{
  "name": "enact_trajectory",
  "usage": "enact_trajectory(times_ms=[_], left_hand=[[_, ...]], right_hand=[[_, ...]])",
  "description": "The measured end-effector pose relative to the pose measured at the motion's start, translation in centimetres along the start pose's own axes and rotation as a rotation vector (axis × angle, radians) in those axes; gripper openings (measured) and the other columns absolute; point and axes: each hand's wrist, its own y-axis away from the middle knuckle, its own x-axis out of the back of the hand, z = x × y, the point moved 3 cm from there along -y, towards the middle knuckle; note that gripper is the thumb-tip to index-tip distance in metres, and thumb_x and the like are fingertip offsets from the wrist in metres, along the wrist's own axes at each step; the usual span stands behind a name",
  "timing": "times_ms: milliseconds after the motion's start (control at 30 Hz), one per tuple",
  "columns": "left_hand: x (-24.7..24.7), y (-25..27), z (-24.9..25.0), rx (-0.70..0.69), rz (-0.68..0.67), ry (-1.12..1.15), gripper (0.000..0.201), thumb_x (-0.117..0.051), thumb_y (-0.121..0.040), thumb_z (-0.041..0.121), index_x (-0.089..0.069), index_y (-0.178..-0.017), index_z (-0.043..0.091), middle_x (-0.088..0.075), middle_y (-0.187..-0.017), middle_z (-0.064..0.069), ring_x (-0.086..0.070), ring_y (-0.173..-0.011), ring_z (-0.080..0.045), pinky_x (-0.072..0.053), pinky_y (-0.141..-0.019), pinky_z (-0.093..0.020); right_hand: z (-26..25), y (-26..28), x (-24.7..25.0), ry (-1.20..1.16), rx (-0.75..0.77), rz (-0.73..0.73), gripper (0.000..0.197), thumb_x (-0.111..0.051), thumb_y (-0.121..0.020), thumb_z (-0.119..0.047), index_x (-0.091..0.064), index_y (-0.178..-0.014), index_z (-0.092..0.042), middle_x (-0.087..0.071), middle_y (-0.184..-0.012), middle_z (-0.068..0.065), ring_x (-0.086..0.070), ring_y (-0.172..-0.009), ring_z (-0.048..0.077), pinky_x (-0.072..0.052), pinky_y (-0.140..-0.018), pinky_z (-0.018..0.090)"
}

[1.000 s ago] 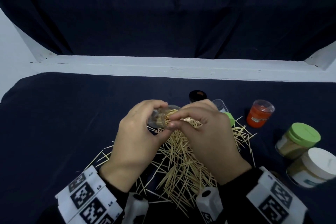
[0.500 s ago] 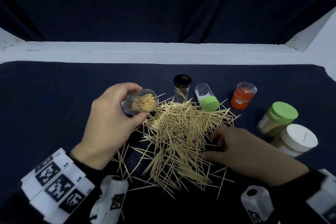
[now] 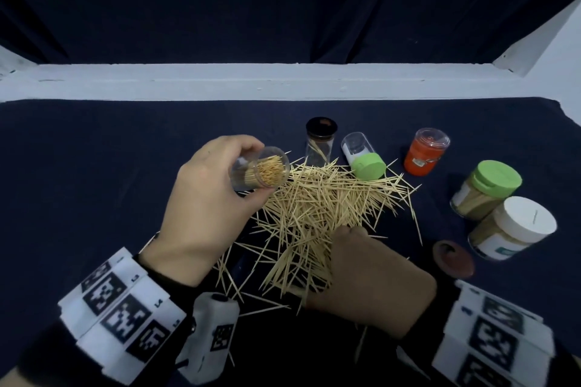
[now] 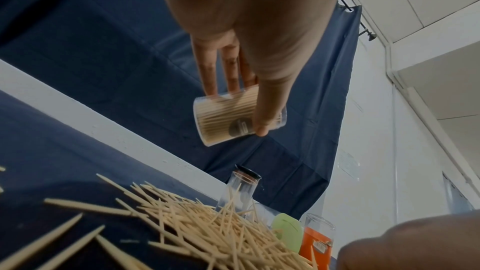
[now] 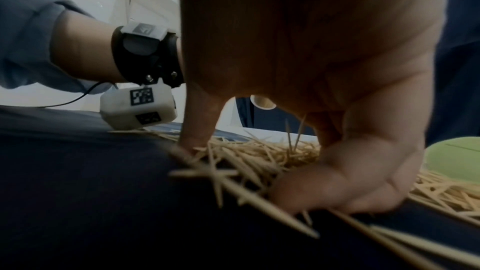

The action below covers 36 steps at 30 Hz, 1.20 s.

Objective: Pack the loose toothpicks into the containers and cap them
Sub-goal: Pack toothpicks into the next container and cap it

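Up close, the left hand (image 3: 207, 207) grips a clear container (image 3: 259, 172), fingers behind it and thumb across the front. It is held off the table, tilted nearly on its side, its open mouth facing the right hand and its long axis running left to right across the table. It is packed with toothpicks lying along that axis, their tips showing at the mouth.

The right hand (image 3: 371, 280) is down on the near edge of the toothpick pile (image 3: 320, 204), fingers curled into the sticks and thumb planted at the pile's left. From the head view its back hides the fingertips; the wrist view is dim, and I cannot tell whether any sticks are actually pinched or only pressed.

The pile sprawls over the dark cloth (image 3: 94, 182), most sticks pointing roughly left to right. Beyond it a black-capped jar (image 3: 320, 143) stands upright with a few sticks inside, and a green-capped vial (image 3: 363, 159) lies on its side against the pile's far edge. An orange container (image 3: 426, 151) stands just clear of the sticks. To the right, a green-lidded jar (image 3: 485, 187) and a white-lidded jar (image 3: 511, 226) touch each other, and a brown lid (image 3: 452, 259) lies flat near them. Left of the hands there is bare cloth; a white ledge (image 3: 283, 82) bounds the table's far side.
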Motion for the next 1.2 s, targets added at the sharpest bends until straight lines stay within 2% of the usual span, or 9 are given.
enact_trajectory(times_ms=[133, 300, 400, 533, 700, 800, 867, 1033, 1200], left_hand=[[0.1, 0.0, -0.2, -0.011, -0.009, -0.022, 0.046, -0.087, -0.062, 0.013, -0.065, -0.101, 0.018, -0.061, -0.095, 0.011, -0.055, -0.088, -0.005, -0.045, -0.08, -0.023], [0.1, 0.1, -0.2, -0.02, -0.01, -0.037, 0.045, -0.087, -0.062, 0.014, -0.065, -0.101, 0.017, -0.06, -0.096, 0.012, -0.054, -0.088, -0.005, -0.045, -0.079, -0.025], [0.1, 0.1, -0.3, -0.017, -0.014, -0.04, 0.045, -0.087, -0.063, 0.015, -0.065, -0.101, 0.019, -0.06, -0.096, 0.013, -0.056, -0.087, -0.005, -0.046, -0.079, -0.025], [0.1, 0.0, -0.3, -0.01, -0.02, -0.044, 0.045, -0.087, -0.063, 0.018, -0.065, -0.102, 0.02, -0.058, -0.097, 0.015, -0.056, -0.09, -0.005, -0.046, -0.082, -0.023], [0.0, 0.0, -0.3, -0.013, -0.031, -0.042, 0.046, -0.086, -0.063, 0.018, -0.065, -0.103, 0.02, -0.058, -0.098, 0.015, -0.055, -0.092, -0.002, -0.045, -0.083, -0.014], [-0.1, 0.0, 0.0, -0.025, -0.04, -0.036, 0.045, -0.086, -0.063, 0.018, -0.065, -0.103, 0.018, -0.057, -0.097, 0.014, -0.056, -0.09, -0.004, -0.045, -0.082, -0.015], [-0.1, 0.1, 0.1, -0.034, -0.043, -0.039, 0.045, -0.085, -0.063, 0.021, -0.065, -0.103, 0.016, -0.057, -0.097, 0.014, -0.056, -0.09, -0.004, -0.046, -0.082, -0.017], [0.0, 0.2, 0.0, -0.016, -0.041, -0.023, 0.045, -0.085, -0.063, 0.021, -0.065, -0.104, 0.018, -0.058, -0.097, 0.014, -0.056, -0.092, -0.003, -0.046, -0.082, -0.017], [0.0, 0.1, -0.3, 0.009, -0.039, -0.013, 0.046, -0.085, -0.063, 0.02, -0.065, -0.104, 0.02, -0.059, -0.098, 0.013, -0.057, -0.091, -0.003, -0.047, -0.084, -0.018]], right_hand=[[0.8, -0.9, 0.0, -0.004, 0.05, 0.118, 0.03, -0.054, -0.09, -0.036, -0.047, -0.107, -0.013, -0.05, -0.112, 0.006, -0.056, -0.097, 0.02, -0.039, -0.069, 0.024], [2.2, -1.2, 0.6, -0.003, 0.04, 0.125, 0.052, -0.067, -0.076, -0.055, -0.049, -0.111, -0.022, -0.054, -0.111, -0.002, -0.055, -0.103, 0.018, -0.047, -0.085, 0.032], [3.5, -0.3, 2.6, -0.033, 0.065, 0.097, 0.063, -0.077, -0.063, -0.056, -0.049, -0.112, -0.027, -0.051, -0.106, -0.009, -0.051, -0.1, 0.01, -0.045, -0.086, 0.028], [4.8, 1.2, 3.3, 0.151, 0.3, -0.047, 0.048, -0.08, -0.066, -0.037, -0.05, -0.103, -0.034, -0.045, -0.102, -0.017, -0.041, -0.091, -0.001, -0.035, -0.071, 0.013], [5.6, 1.7, 0.8, 0.235, 0.444, -0.227, 0.045, -0.078, -0.069, -0.022, -0.055, -0.105, -0.035, -0.038, -0.093, -0.02, -0.036, -0.087, -0.001, -0.039, -0.074, 0.019], [5.7, 0.9, -0.1, 0.232, 0.484, -0.22, 0.031, -0.076, -0.066, -0.014, -0.062, -0.088, -0.029, -0.041, -0.087, -0.017, -0.04, -0.084, -0.002, -0.04, -0.072, 0.021], [5.7, 0.2, -0.5, 0.228, 0.483, -0.239, 0.02, -0.077, -0.067, -0.021, -0.067, -0.083, -0.024, -0.046, -0.085, -0.015, -0.047, -0.083, 0.002, -0.043, -0.072, 0.025], [6.3, -0.6, 1.3, 0.193, 0.407, 0.006, 0.014, -0.065, -0.083, -0.04, -0.061, -0.084, -0.027, -0.046, -0.084, -0.016, -0.043, -0.074, -0.003, -0.041, -0.075, 0.021], [8.2, -0.5, 3.2, 0.154, 0.283, 0.157, 0.016, -0.065, -0.081, -0.045, -0.055, -0.081, -0.032, -0.045, -0.09, -0.016, -0.049, -0.086, 0.003, -0.045, -0.082, 0.026]])
